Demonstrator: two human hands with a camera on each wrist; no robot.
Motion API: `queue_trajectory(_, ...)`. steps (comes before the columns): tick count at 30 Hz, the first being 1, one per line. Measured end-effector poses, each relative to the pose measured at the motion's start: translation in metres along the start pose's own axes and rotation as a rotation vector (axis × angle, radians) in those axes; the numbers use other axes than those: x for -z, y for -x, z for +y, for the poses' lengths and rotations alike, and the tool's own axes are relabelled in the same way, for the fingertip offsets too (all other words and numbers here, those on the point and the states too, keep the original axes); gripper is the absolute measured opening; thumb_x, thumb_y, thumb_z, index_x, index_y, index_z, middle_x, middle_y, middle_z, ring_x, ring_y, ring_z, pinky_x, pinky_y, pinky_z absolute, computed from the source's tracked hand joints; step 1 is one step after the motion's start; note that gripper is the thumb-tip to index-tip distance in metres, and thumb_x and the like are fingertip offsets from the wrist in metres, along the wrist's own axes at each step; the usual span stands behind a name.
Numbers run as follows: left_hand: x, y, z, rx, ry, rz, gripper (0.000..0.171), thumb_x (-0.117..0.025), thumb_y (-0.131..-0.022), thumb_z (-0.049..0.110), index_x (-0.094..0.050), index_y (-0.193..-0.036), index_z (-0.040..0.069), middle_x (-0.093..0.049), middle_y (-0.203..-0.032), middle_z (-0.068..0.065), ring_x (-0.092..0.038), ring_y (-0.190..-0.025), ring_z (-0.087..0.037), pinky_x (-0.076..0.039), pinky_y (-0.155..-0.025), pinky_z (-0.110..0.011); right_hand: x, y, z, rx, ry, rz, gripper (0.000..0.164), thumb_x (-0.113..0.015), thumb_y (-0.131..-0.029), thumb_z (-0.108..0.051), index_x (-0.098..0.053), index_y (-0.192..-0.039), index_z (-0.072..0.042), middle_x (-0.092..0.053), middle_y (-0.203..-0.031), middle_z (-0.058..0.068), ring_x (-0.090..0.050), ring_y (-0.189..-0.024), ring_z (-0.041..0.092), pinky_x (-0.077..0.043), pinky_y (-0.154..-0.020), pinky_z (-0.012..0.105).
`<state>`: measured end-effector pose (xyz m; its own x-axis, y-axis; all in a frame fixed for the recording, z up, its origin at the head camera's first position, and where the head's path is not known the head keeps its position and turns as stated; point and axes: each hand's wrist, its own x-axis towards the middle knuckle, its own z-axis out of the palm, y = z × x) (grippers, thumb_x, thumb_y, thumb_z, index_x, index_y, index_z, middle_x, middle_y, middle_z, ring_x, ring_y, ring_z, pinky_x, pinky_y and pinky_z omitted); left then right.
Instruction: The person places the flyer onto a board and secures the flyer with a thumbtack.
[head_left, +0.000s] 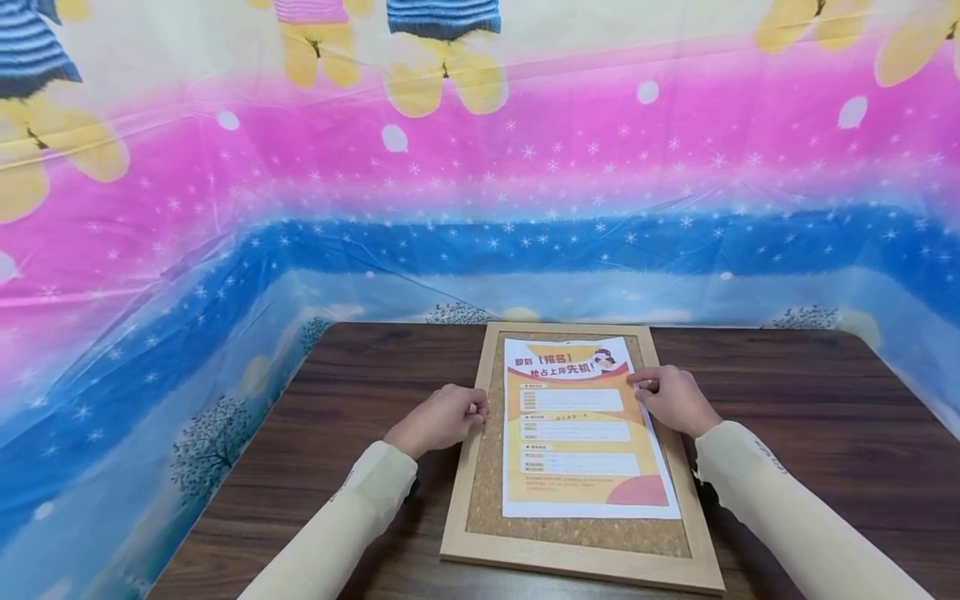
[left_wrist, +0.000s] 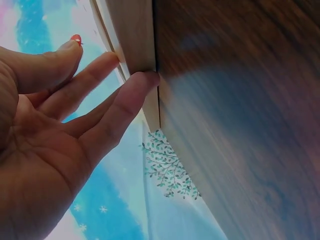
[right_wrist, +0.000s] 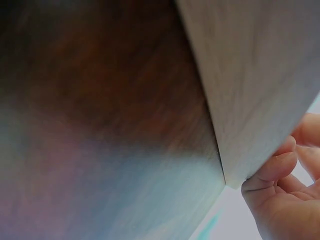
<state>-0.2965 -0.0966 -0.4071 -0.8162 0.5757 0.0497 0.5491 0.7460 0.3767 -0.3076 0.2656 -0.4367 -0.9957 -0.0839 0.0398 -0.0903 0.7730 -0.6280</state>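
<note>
A printed poster [head_left: 573, 429] in yellow, white and red lies on a cork board [head_left: 570, 529] with a light wooden frame. At the board's left side is my left hand [head_left: 444, 417], its fingertips touching the frame's outer edge; the left wrist view shows the thumb [left_wrist: 50, 67] apart from the fingers and nothing held. A small red patch shows at that thumb's tip. On the other side my right hand [head_left: 677, 400] reaches over the frame, thumb and index fingertips at the poster's upper right edge. Whether they pinch the paper is hidden in the right wrist view.
The board lies on a dark wooden table [head_left: 360, 375], its far end near the table's back edge. Behind and to the sides hangs a patterned pink and blue cloth [head_left: 555, 167]. The frame's side [right_wrist: 250, 75] fills much of the right wrist view.
</note>
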Motion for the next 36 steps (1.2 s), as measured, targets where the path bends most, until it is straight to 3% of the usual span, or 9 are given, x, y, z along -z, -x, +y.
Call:
queue_trajectory(16, 0.001, 0.006, 0.006, 0.009, 0.008, 0.002, 0.014, -0.061, -0.092, 0.007, -0.058, -0.079, 0.013, -0.055, -0.072, 0.003, -0.047, -0.057, -0.010, -0.040, -0.051, -0.025, 0.000, 0.001, -0.001, 0.006, -0.003, 0.004, 0.030, -0.056, -0.093, -0.008, -0.062, -0.122, -0.003, -0.061, -0.102, 0.017, -0.053, -0.075, 0.022, -0.042, -0.054, 0.030)
queue_trajectory(27, -0.002, 0.008, 0.017, 0.040, -0.012, -0.005, 0.015, -0.062, -0.091, 0.007, -0.058, -0.078, 0.015, -0.053, -0.070, 0.006, -0.047, -0.062, -0.012, -0.041, -0.053, -0.025, 0.007, 0.004, 0.003, 0.018, 0.003, -0.014, 0.031, -0.056, -0.093, -0.009, -0.062, -0.123, -0.004, -0.061, -0.095, 0.015, -0.048, -0.061, 0.021, -0.041, -0.048, 0.033)
queue_trajectory(34, -0.002, 0.008, 0.020, 0.043, -0.053, 0.019, 0.017, -0.064, -0.088, 0.004, -0.059, -0.076, 0.014, -0.052, -0.068, 0.007, -0.047, -0.059, -0.011, -0.041, -0.054, -0.025, 0.001, 0.003, -0.002, 0.028, 0.029, 0.012, 0.029, -0.055, -0.092, -0.004, -0.064, -0.119, -0.001, -0.062, -0.103, 0.021, -0.048, -0.058, 0.018, -0.040, -0.046, 0.032)
queue_trajectory(36, 0.000, 0.007, 0.021, 0.042, -0.064, 0.025, 0.017, -0.065, -0.087, 0.004, -0.059, -0.075, 0.014, -0.052, -0.067, 0.007, -0.047, -0.059, -0.011, -0.041, -0.054, -0.026, 0.000, 0.003, -0.004, 0.024, 0.038, 0.008, 0.029, -0.054, -0.092, -0.003, -0.064, -0.119, -0.001, -0.064, -0.093, 0.020, -0.043, -0.051, 0.016, -0.038, -0.044, 0.031)
